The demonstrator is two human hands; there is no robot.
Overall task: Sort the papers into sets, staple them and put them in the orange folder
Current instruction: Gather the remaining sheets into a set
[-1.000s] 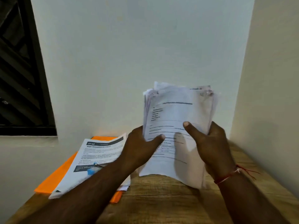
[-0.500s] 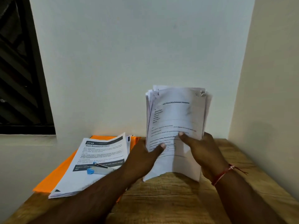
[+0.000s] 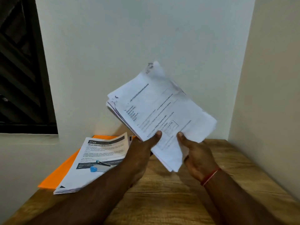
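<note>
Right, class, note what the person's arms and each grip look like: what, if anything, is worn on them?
The left forearm and the right forearm are bare, with no sleeves in view. A thin red thread bracelet circles the right wrist. The left grip and the right grip show no rings, gloves or watch on the sides that face the camera.

Wooden desk [image 3: 162, 200] fills the lower frame, tucked into the corner of the walls. At lower left, an orange folder [image 3: 55, 177] lies flat along its left edge, with a paper stack [image 3: 103, 150] on top.
</note>
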